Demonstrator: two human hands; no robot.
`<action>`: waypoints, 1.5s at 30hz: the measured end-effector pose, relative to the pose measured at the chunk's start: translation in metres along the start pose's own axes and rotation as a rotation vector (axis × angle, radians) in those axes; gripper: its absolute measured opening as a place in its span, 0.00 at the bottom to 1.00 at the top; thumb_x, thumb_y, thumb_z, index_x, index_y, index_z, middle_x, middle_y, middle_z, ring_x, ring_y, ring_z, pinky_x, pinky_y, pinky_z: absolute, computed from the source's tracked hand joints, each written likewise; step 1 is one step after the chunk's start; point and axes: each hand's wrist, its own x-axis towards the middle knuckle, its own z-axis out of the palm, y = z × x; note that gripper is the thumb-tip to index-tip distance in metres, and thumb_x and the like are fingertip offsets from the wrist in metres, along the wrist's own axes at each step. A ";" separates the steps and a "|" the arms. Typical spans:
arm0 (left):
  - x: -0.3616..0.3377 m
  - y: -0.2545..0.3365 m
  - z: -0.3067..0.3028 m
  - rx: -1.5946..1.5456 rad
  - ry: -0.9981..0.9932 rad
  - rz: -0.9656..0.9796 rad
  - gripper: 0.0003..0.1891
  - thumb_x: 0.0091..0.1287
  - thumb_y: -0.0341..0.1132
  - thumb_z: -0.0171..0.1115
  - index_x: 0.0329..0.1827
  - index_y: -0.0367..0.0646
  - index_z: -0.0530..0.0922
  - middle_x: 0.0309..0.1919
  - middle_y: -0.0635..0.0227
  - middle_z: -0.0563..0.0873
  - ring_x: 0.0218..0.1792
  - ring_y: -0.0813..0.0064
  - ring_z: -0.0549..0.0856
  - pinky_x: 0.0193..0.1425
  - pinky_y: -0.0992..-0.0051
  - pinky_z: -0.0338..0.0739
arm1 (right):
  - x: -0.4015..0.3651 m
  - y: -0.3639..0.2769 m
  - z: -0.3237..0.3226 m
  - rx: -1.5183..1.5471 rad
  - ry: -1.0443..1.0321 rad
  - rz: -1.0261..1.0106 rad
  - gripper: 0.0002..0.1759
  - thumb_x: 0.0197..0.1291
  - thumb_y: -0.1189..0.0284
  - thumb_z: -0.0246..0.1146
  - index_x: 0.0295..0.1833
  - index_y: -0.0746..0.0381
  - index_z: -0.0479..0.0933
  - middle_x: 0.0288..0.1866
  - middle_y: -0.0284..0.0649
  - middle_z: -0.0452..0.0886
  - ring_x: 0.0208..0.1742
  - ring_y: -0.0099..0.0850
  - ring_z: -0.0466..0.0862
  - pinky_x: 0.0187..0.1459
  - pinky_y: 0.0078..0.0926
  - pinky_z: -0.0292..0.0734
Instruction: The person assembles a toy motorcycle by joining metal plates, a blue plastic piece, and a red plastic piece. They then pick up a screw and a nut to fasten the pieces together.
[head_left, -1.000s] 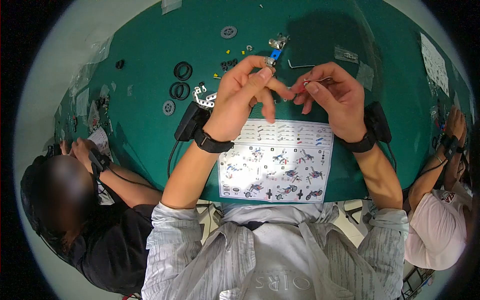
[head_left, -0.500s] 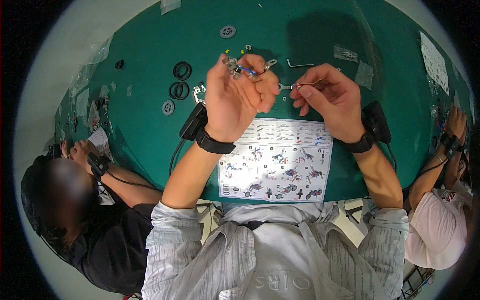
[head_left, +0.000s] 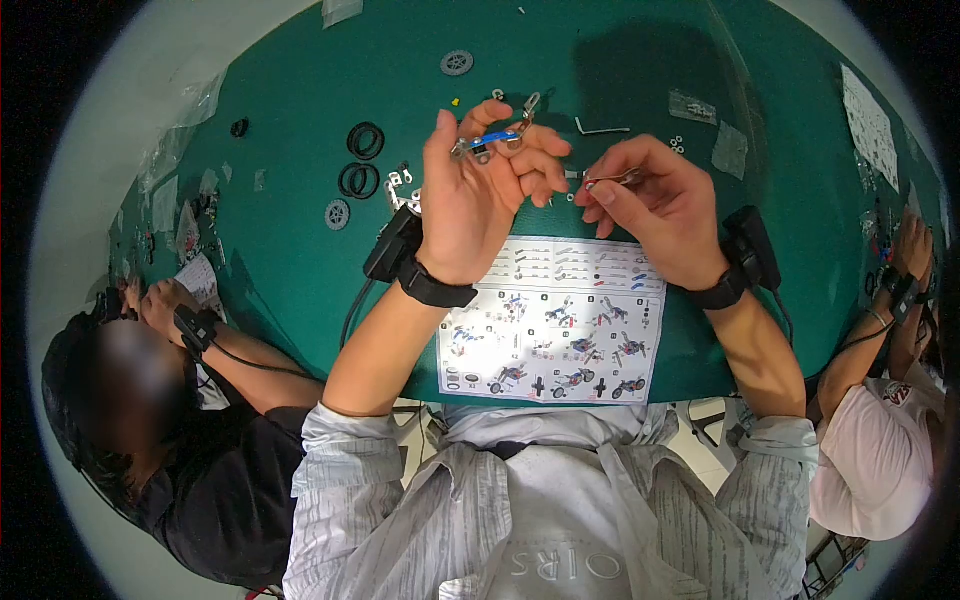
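My left hand (head_left: 478, 195) is raised over the green table (head_left: 300, 250), its fingers closed on a small metal and blue assembly (head_left: 492, 137) of strips and brackets. My right hand (head_left: 655, 200) pinches a thin silver wrench (head_left: 600, 179), whose tip points left toward the fingers of my left hand. Both wrists wear black bands with boxes. A printed instruction sheet (head_left: 555, 320) lies flat below my hands.
Black rubber tyres (head_left: 364, 141) and grey wheels (head_left: 457, 63) lie at the left and back. An Allen key (head_left: 600, 128), small bolts and plastic bags (head_left: 692, 106) sit behind my hands. Other people work at the left (head_left: 160, 300) and right (head_left: 905, 270) edges.
My left hand turned the assembly over and tilted it, the blue strip now facing up. My right hand moved the wrench slightly left and closer to the left fingers.
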 end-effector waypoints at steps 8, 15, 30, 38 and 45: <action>0.001 0.001 0.000 0.275 -0.039 -0.055 0.36 0.81 0.64 0.30 0.71 0.45 0.71 0.63 0.47 0.81 0.47 0.69 0.85 0.49 0.73 0.77 | -0.001 0.001 0.000 -0.001 -0.011 0.004 0.10 0.70 0.75 0.65 0.53 0.66 0.76 0.45 0.37 0.85 0.46 0.22 0.87 0.38 0.18 0.83; 0.002 -0.002 0.012 0.412 0.028 -0.010 0.37 0.81 0.62 0.34 0.72 0.36 0.68 0.66 0.43 0.78 0.56 0.65 0.86 0.53 0.72 0.81 | 0.000 0.000 0.000 0.009 -0.003 -0.010 0.10 0.70 0.76 0.65 0.53 0.66 0.76 0.45 0.37 0.85 0.44 0.21 0.86 0.38 0.18 0.83; 0.001 -0.005 0.015 0.311 -0.042 -0.041 0.32 0.83 0.59 0.34 0.72 0.40 0.67 0.72 0.43 0.72 0.65 0.59 0.80 0.65 0.63 0.76 | 0.001 0.002 0.000 0.007 0.010 0.030 0.11 0.70 0.75 0.65 0.54 0.67 0.76 0.46 0.38 0.85 0.44 0.22 0.86 0.38 0.19 0.85; 0.001 -0.005 0.010 0.163 0.085 -0.070 0.17 0.81 0.42 0.47 0.64 0.41 0.70 0.52 0.52 0.84 0.44 0.69 0.84 0.43 0.75 0.76 | 0.001 0.000 0.001 0.005 0.013 0.044 0.11 0.70 0.76 0.66 0.53 0.66 0.77 0.45 0.37 0.85 0.44 0.21 0.85 0.38 0.19 0.85; -0.003 -0.005 0.012 0.592 0.104 -0.037 0.13 0.78 0.31 0.58 0.61 0.42 0.70 0.35 0.66 0.83 0.30 0.82 0.77 0.33 0.82 0.70 | 0.000 0.001 0.002 -0.002 0.031 0.040 0.10 0.69 0.76 0.66 0.53 0.66 0.76 0.45 0.37 0.85 0.43 0.21 0.86 0.38 0.19 0.84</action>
